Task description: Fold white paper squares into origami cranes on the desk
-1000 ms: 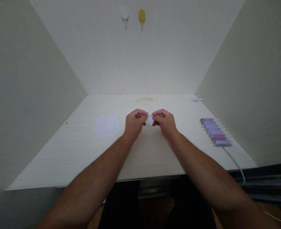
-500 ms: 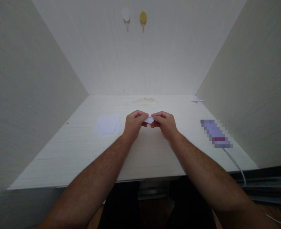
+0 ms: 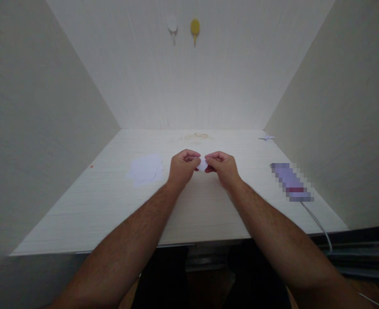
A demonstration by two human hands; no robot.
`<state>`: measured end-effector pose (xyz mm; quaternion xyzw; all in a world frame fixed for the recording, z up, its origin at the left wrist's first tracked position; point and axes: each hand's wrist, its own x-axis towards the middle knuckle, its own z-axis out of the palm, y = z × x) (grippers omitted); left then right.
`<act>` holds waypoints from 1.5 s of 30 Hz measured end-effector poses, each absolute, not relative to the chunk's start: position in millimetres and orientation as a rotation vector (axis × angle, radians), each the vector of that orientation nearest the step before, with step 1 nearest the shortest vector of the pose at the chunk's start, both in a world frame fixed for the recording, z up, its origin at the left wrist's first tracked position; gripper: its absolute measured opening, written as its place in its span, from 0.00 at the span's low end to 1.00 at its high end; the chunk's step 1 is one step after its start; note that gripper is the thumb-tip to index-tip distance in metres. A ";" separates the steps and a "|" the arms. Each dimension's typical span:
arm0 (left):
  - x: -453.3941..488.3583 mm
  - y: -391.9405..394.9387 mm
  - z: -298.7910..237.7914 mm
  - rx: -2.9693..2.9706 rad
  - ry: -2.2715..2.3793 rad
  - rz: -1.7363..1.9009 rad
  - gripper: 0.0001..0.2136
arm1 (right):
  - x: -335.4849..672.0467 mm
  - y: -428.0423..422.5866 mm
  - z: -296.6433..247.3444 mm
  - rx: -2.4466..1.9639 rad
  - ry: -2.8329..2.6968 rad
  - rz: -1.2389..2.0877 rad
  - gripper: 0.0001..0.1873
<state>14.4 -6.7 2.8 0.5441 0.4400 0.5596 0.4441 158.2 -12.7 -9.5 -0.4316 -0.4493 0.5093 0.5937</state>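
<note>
Between my two hands is a small piece of white folded paper [image 3: 202, 165], held above the middle of the table. My left hand [image 3: 183, 165] pinches its left side between thumb and fingers. On the right side, my right hand [image 3: 223, 165] grips it the same way. The fingertips cover much of the paper, so its folds are hard to make out. To the left of my left hand lie several loose white paper sheets [image 3: 146, 168], overlapping on the tabletop.
A small folded paper figure [image 3: 267, 137] sits at the back right corner of the white table [image 3: 205, 214]. A pixelated flat device [image 3: 290, 181] with a cable [image 3: 316, 219] lies at right. White [image 3: 172, 25] and yellow [image 3: 195, 26] hooks are on the back wall.
The paper between my fingers has tilted and shows more of its face, with a pointed lower edge. Both hands stay in nearly the same place.
</note>
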 end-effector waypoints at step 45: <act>12.5 -5.5 4.6 1.424 1.090 1.496 0.06 | 160.2 -13.4 -6.2 -1.002 -1.124 1.160 0.13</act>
